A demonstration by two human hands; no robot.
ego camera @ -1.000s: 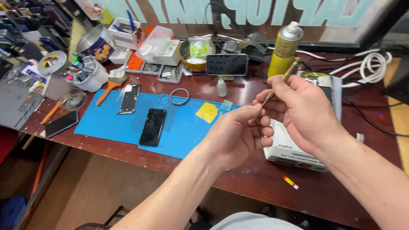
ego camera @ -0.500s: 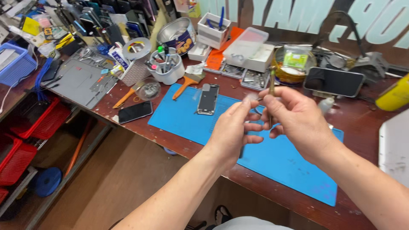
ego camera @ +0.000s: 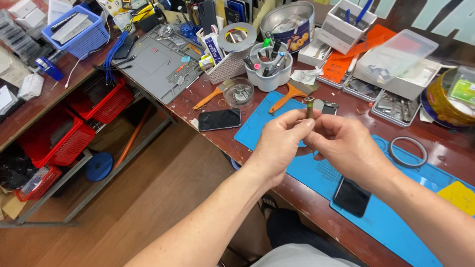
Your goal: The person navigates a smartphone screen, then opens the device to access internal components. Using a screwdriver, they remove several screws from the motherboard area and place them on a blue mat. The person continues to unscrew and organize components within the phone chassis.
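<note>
My left hand [ego camera: 281, 142] and my right hand [ego camera: 344, 148] meet above the blue work mat [ego camera: 316, 173], and both pinch a small metal screwdriver-like tool [ego camera: 309, 106] that stands upright between the fingertips. Its capped top pokes out above my fingers; the lower part is hidden by them. A dark phone [ego camera: 352, 196] lies on the mat just below my right hand. A phone with its back open [ego camera: 326, 106] sits right behind the tool.
Another dark phone [ego camera: 219, 119] lies on the wooden bench left of the mat, near two orange-handled brushes [ego camera: 288, 96] and a small glass dish [ego camera: 238, 92]. A white tool cup [ego camera: 268, 69], parts trays [ego camera: 396, 106], a tape ring [ego camera: 408, 152], a grey mat [ego camera: 153, 64] and red baskets [ego camera: 57, 138] surround them.
The view has swung left and down, bringing the left bench and red baskets into sight. My hands stay together on the tool, which now stands more upright.
</note>
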